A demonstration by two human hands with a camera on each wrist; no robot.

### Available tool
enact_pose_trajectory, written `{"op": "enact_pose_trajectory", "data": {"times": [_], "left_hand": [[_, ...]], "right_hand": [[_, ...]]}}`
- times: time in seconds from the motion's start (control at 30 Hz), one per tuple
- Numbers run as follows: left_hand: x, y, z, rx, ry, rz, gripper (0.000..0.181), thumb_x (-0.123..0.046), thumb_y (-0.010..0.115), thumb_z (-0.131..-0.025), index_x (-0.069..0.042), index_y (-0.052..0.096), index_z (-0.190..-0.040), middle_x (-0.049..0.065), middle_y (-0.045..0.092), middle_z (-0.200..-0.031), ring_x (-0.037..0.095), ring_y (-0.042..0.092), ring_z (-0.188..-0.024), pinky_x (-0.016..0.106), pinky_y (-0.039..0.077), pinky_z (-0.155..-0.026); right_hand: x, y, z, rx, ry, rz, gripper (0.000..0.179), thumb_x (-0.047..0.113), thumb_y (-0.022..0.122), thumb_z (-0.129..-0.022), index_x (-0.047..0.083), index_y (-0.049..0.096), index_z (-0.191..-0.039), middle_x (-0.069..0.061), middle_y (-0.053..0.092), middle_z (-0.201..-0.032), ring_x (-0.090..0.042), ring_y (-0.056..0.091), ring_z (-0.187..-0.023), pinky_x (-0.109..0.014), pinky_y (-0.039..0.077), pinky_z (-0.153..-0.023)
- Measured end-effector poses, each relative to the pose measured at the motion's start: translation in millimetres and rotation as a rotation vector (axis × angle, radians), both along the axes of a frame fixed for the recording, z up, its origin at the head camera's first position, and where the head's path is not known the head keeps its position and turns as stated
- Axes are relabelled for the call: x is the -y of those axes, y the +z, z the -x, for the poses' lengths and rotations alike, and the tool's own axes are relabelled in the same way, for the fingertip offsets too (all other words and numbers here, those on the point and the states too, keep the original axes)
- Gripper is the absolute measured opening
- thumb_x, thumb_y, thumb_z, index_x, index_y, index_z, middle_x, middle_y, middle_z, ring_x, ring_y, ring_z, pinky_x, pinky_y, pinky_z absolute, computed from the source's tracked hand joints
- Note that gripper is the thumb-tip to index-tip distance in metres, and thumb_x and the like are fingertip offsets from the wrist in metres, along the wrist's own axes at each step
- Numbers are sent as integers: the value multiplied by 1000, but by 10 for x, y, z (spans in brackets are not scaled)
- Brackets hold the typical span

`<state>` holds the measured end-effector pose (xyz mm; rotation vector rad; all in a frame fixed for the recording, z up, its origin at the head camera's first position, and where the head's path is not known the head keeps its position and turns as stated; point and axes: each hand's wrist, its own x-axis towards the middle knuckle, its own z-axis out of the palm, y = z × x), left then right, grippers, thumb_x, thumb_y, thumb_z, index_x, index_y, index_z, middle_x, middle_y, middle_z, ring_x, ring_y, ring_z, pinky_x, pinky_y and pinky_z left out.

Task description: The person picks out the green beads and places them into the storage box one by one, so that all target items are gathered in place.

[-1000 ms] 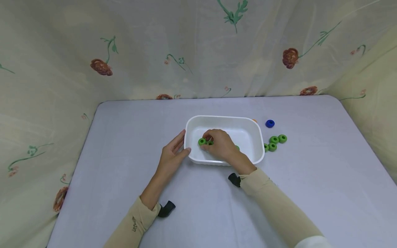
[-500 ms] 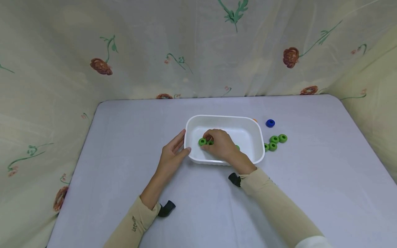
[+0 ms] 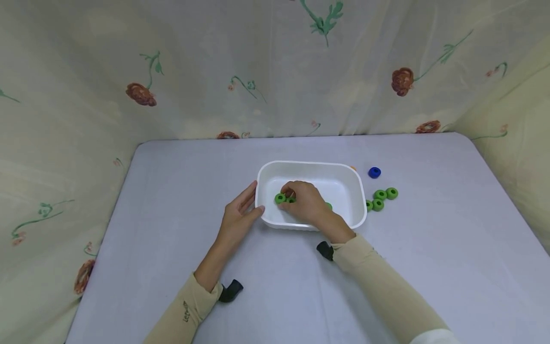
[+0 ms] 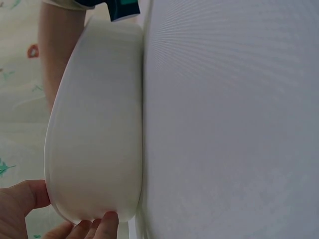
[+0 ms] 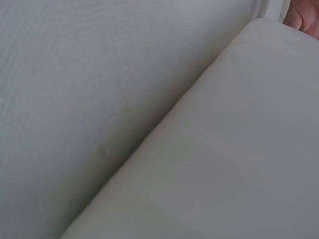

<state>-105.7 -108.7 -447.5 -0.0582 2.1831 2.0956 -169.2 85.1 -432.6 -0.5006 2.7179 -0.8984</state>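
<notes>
My left hand (image 3: 235, 220) grips the near left corner of a white plastic tub (image 3: 312, 164), thumb at the rim and fingers along the outer wall. The left wrist view shows its fingertips (image 4: 110, 217) against the tub's side. Inside the tub, my right hand (image 3: 304, 203) has its thumb and fingers curled round a green bead (image 3: 290, 200) with a hole, partly hidden by the fingers. Another green bead (image 3: 280, 198) sits just left of it. A further green piece (image 3: 329, 205) shows beside the right wrist. The right wrist view shows mainly the tub's outer wall (image 5: 224, 149).
Several green beads (image 3: 380, 194) lie on the white-covered table (image 3: 193, 181) right of the tub. Behind them is a blue bead (image 3: 375, 172). An orange piece (image 3: 353, 168) peeks out behind the tub's far right corner. A flowered curtain (image 3: 275, 71) hangs behind the table.
</notes>
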Motion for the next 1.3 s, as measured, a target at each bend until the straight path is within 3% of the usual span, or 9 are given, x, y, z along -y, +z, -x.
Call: {"op": "enact_pose_trajectory", "data": {"times": [0.37, 0.67, 0.93, 1.17, 1.3], "left_hand": [[4, -28, -26, -5, 10, 10, 63, -7, 63, -94, -18, 44, -152, 0, 43, -159, 17, 43, -147, 34, 40, -119], [15, -44, -34, 1, 20, 23, 63, -8, 63, -93, -19, 44, -152, -3, 44, -158, 12, 44, -146, 30, 40, -119], [13, -32, -30, -19, 14, 25, 64, -8, 63, -94, -17, 42, -153, -1, 42, -159, 15, 42, -147, 32, 38, -121], [-9, -34, -14, -3, -4, 19, 64, -9, 64, -94, -19, 41, -154, -3, 40, -160, 13, 41, -148, 31, 37, -120], [-4, 3, -18, -15, 7, 32, 64, -9, 63, -94, -19, 42, -153, -3, 42, -159, 13, 42, -147, 31, 38, -120]], "right_hand": [[-6, -5, -18, -47, 10, -24, 35, 22, 79, -87, 6, 71, -116, -9, 72, -109, -26, 63, -103, -41, 54, -94], [-218, 227, -100, -141, -29, 61, 30, 25, 73, -92, 4, 73, -113, -11, 73, -109, -29, 64, -102, -43, 54, -90], [-745, 410, -134, -277, -181, 123, 27, 23, 70, -95, 3, 72, -113, -14, 73, -110, -30, 64, -102, -42, 55, -83], [-1278, 412, -217, -365, -357, 159, 26, 20, 68, -95, 3, 71, -114, -16, 72, -109, -27, 64, -99, -16, 46, -76], [-1520, 348, -231, -368, -442, 150, 28, 25, 68, -96, 5, 72, -115, -14, 73, -109, -17, 62, -97, -10, 43, -74]]}}
